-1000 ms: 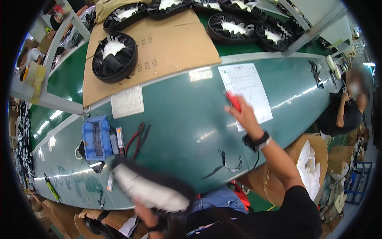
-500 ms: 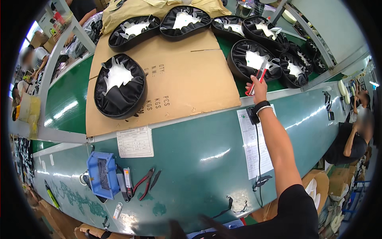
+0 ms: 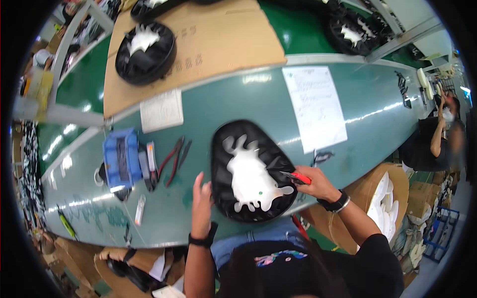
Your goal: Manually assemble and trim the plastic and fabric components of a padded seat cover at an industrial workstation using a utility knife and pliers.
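On the green worktable in front of me sits a rounded black padded piece (image 3: 223, 149), its gathered cover surrounding a white lobed sheet (image 3: 251, 176). My right hand (image 3: 318, 184) is closed round a red utility knife (image 3: 300, 178) at the piece's right edge, the tip pointing inward over the black cover. By the left edge, my left hand (image 3: 201, 206) is raised with its fingers apart; whether it touches the rim I cannot tell.
A similar black piece (image 3: 169, 59) lies on the cardboard sheet (image 3: 223, 39). Left of me are a blue bin (image 3: 110, 149), red-handled pliers (image 3: 169, 161) and a green cutter (image 3: 67, 226). Paper sheets (image 3: 318, 111) lie on the table. A carton of white parts (image 3: 397, 174) stands at right.
My right hand has come back from the far right shelf, still holding the knife. One black piece now lies before me, and my left hand has come into view. The view has tilted down.
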`<state>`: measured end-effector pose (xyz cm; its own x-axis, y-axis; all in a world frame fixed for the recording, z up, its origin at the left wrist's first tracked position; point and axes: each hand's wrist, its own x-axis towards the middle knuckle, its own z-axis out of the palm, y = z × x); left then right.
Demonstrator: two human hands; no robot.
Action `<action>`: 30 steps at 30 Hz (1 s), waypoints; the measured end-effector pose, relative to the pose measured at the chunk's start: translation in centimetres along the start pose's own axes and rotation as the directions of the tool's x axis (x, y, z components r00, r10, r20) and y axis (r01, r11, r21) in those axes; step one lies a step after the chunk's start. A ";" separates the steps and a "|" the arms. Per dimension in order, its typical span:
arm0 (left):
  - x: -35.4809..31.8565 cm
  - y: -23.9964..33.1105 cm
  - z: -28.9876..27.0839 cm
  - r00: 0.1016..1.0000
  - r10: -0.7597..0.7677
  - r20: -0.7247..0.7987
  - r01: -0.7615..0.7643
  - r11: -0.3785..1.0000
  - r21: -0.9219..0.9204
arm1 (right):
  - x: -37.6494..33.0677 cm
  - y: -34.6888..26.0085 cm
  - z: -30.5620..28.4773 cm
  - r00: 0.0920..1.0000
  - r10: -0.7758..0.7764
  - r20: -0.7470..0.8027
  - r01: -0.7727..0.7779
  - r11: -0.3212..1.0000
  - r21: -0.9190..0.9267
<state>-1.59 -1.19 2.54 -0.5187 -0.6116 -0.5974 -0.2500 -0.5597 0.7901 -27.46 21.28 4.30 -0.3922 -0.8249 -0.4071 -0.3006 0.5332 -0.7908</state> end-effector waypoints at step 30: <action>-3.2 -4.7 2.7 0.792 0.526 0.311 -0.535 0.353 0.767 | -4.3 -9.6 8.2 0.972 -0.226 0.063 0.203 0.674 -0.710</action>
<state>-0.95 4.91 1.15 -0.7961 -0.6049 -0.0152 -0.4381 0.5588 0.7041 -15.72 18.19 9.88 -0.2583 -0.9342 -0.2460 -0.8996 0.3254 -0.2912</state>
